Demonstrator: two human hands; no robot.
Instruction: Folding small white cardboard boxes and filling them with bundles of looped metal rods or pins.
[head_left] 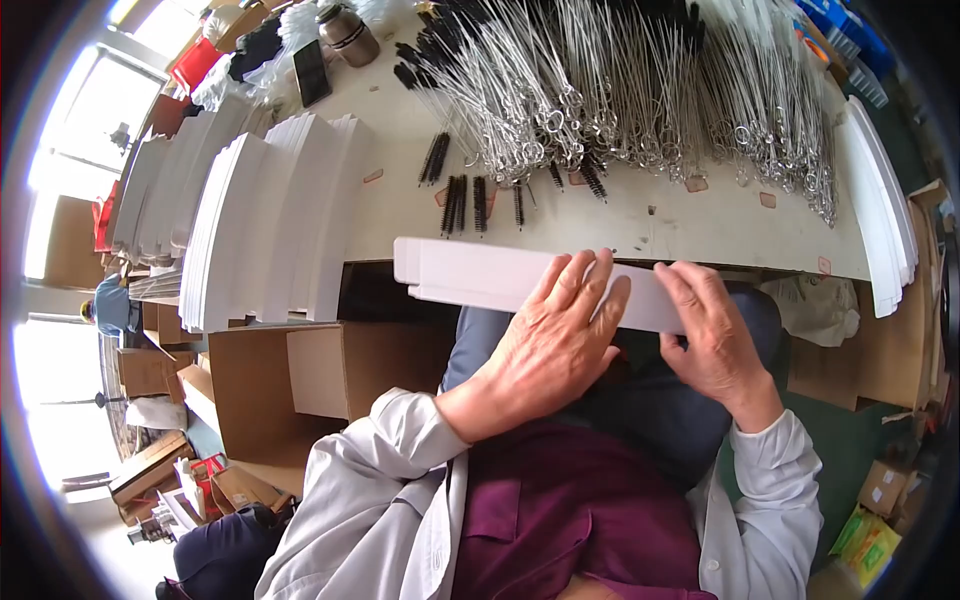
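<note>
- The scene is viewed from the head, through a fisheye lens.
- The view is directed downward: the left hand [555, 345] and the right hand [718, 345] are shown near, the table [390, 205] farther.

Metal flask [347, 38] — dark phone [312, 73] near it — bright window [62, 362].

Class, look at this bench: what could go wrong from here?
The slim white box under the left hand and right hand might crease if pressed hard.
The white stack at left seems to jut past the table edge, so a bump might topple it.
The wire handles lie crowded together and could tangle.
</note>
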